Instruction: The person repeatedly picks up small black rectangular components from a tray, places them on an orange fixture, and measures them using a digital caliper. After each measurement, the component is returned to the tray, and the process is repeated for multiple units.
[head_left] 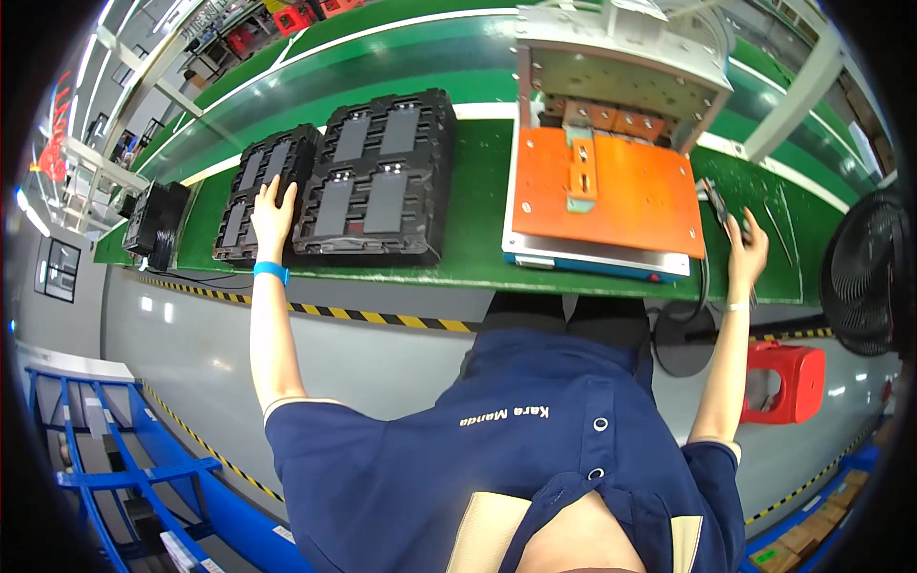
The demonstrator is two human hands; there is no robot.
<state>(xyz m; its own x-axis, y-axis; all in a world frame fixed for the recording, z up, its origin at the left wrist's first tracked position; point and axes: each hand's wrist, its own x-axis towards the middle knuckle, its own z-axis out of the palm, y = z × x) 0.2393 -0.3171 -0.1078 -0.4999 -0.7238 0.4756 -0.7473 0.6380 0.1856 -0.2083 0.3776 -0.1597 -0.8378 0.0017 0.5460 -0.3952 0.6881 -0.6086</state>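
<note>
The two hands were well apart. The left hand (273, 218), fingers spread, was over the left black tray (304, 153), where dark flat panels (250, 172) lay on the green tabletop (478, 210). The right hand (748, 250) was by a dark handle (714, 201) beside the orange plate (630, 191) (its grip, if any, I couldn't tell). The step seemed a reach for a panel; the next move called for careful finger placement at its edge.
</note>
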